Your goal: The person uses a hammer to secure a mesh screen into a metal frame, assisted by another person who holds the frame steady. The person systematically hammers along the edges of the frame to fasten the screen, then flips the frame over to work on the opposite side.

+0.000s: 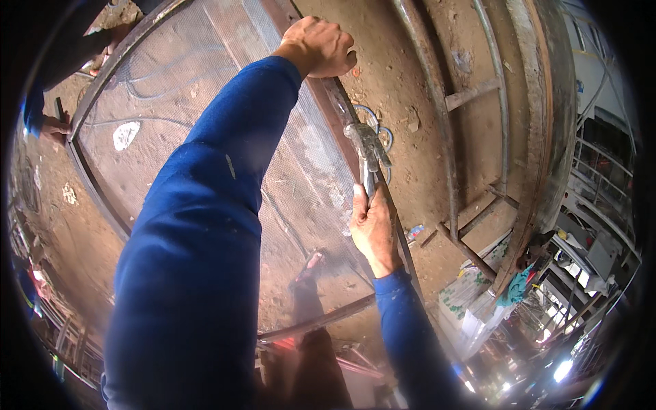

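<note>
In the head view, the left hand (320,46) was stretched far forward with its fingers curled tightly over the upper edge of a metal frame (339,115) covered with wire mesh (184,89), which stood tilted over the dirt floor (403,75). The right hand (373,229) was lower and nearer to the body, its fingers wrapped closed around the handle of a hammer (369,152); the long axis of the hammer ran up and away along the right bar of the frame, with the head just beside that bar, between the two hands. At the far left edge another person's hand (53,125) rested on the frame's other side.
</note>
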A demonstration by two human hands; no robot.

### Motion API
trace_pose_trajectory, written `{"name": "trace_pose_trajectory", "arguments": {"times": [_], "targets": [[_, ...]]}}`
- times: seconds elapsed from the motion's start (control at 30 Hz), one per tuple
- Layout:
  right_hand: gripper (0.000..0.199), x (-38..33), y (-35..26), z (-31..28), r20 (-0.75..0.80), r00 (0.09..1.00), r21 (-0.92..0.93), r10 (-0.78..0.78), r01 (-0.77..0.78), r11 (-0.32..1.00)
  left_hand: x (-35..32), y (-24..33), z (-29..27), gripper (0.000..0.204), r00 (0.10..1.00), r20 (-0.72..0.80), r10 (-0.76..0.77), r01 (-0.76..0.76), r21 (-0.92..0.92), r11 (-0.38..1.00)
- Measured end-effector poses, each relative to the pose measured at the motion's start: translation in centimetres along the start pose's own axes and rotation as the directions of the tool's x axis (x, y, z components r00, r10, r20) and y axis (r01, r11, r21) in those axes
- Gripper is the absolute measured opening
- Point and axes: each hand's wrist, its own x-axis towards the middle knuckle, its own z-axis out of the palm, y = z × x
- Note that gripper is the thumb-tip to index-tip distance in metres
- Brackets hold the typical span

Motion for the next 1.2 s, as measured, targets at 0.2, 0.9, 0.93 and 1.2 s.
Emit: {"name": "trace_pose_trajectory", "arguments": {"times": [0.2, 0.9, 0.93, 1.2], "targets": [[0.037, -0.4, -0.3, -0.2, 0.004, 1.000, -0.029, -0.003, 0.003, 1.000, -1.1, 1.0, 0.9, 0.039, 0.930, -0.365, 0.046, -0.071, -0.054, 0.996], [0.039, 10.7, -18.6, -8.0, 0.038, 0.988, 0.114, -0.151, 0.146, 0.983, -3.9, 4.1, 1.3, 0.052, 0.984, -0.106, -0.140, 0.113, -0.227, 0.967], [0.041, 12.1, -19.6, -7.8, 0.048, 0.985, 0.079, -0.167, 0.163, 0.984, -3.9, 3.8, 1.3, 0.052, 0.991, -0.055, -0.122, 0.105, -0.243, 0.964], [0.053, 18.5, -25.4, -8.0, 0.145, 0.980, -0.141, -0.137, 0.158, 0.977, -3.4, 4.3, 3.0, 0.050, 0.956, -0.133, -0.262, 0.183, -0.427, 0.885]]}}
